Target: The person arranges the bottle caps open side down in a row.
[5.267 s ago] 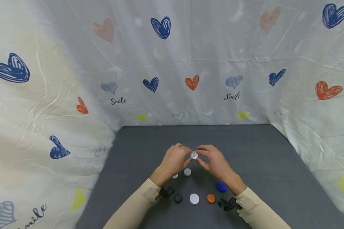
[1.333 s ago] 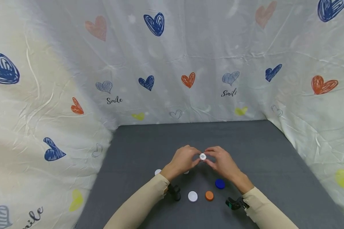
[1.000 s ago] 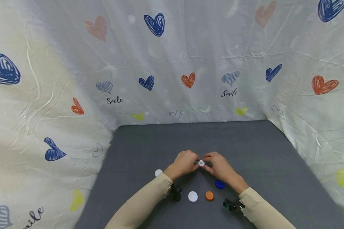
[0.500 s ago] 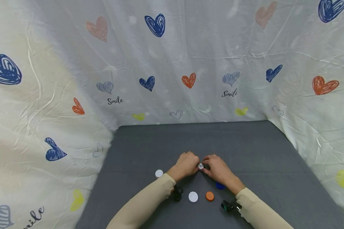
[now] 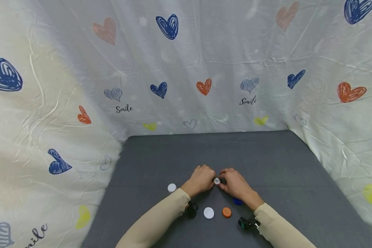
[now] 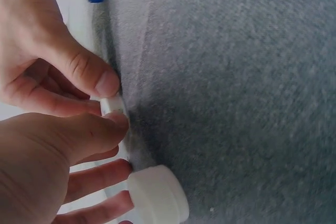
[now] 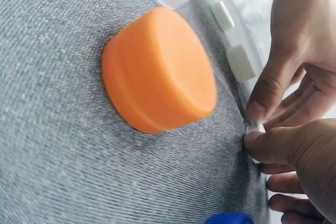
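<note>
Both hands meet around one small white round piece, low over the grey table. My left hand pinches it from the left, thumb in front. From the right, my right hand pinches it too. The left wrist view shows the white piece between the thumb tips; fingers cover most of it, so its exact kind is unclear. Just beyond the left fingers there stands a white bottle cap. An orange bottle cap looms large in the right wrist view.
Nearer the person lie a white cap and the orange cap. A blue cap is partly behind the right forearm. Left of the left wrist sits another white cap. More small white caps line up in the right wrist view.
Both hands have come down and slightly toward the person with the small white piece, from raised to table level. Over the last half second they hardly move.
</note>
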A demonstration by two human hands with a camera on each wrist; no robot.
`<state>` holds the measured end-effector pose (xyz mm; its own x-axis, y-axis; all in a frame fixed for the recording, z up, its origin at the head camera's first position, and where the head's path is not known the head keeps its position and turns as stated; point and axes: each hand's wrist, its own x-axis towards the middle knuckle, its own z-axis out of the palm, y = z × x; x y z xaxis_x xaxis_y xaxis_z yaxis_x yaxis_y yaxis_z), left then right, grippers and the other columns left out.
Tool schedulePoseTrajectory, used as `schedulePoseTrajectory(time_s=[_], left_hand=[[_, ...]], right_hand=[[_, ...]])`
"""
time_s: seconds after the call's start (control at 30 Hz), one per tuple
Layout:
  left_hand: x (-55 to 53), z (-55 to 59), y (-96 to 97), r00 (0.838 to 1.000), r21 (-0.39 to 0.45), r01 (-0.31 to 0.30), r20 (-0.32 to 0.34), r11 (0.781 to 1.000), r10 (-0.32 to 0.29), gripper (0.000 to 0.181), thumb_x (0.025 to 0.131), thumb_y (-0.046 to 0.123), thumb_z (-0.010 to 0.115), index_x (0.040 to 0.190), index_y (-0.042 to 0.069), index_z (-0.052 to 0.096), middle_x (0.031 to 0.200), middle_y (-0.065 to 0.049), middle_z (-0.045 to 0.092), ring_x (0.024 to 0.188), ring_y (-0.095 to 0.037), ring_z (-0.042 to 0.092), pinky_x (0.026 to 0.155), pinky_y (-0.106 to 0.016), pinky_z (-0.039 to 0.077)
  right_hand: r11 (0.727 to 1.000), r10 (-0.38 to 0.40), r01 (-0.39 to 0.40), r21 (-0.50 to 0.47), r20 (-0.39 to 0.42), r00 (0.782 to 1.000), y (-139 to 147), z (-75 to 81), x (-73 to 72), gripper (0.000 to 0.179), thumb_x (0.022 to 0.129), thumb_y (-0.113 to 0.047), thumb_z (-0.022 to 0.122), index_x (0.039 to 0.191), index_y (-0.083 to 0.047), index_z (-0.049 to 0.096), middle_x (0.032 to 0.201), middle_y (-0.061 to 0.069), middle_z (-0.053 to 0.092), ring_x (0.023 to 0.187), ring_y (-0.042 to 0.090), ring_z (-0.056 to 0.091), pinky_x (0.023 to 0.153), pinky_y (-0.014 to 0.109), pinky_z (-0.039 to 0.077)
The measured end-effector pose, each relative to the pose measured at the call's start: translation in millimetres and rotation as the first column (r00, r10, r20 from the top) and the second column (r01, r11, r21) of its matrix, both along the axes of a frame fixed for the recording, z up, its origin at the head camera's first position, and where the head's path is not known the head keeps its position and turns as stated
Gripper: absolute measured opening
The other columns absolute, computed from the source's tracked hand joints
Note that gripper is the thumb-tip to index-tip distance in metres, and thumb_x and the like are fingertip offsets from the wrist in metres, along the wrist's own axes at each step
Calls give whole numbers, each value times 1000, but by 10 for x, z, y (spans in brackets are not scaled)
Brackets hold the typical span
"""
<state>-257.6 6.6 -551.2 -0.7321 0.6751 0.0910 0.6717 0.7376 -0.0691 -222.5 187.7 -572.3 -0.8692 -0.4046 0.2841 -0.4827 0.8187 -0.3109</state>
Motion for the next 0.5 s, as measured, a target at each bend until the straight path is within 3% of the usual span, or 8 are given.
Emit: schedulePoseTrajectory(time_s=[0.13, 0.23, 0.5], left_hand=[[-21, 53, -118, 1000, 22, -24, -4, 999, 24, 14, 84, 37, 79, 91, 25, 76, 89, 5, 72, 88, -21, 65, 72, -41, 51], [-40, 160, -270, 998, 51, -60, -16, 997, 61, 21, 87, 40, 76, 101, 24, 77, 94, 4, 74, 91, -21, 66, 74, -42, 53], [-55, 636, -808, 984, 201, -164, -28, 966, 173, 41, 97, 49, 62, 122, 19, 73, 118, 0, 73, 105, -24, 66, 86, -46, 55]], right_hand=[[1000, -10, 10, -2, 15, 1000, 18, 46, 0, 22, 82, -26, 84, 97, -11, 79, 110, 9, 72, 102, 29, 66, 88, 48, 54], [1000, -21, 21, 1, 16, 1000, 59, 120, -6, 23, 85, -27, 81, 102, -11, 78, 113, 8, 71, 105, 28, 66, 90, 48, 53], [999, -34, 33, -14, -43, 999, 277, 469, -32, 31, 92, -31, 74, 115, -11, 75, 124, 8, 68, 116, 30, 62, 95, 52, 51]])
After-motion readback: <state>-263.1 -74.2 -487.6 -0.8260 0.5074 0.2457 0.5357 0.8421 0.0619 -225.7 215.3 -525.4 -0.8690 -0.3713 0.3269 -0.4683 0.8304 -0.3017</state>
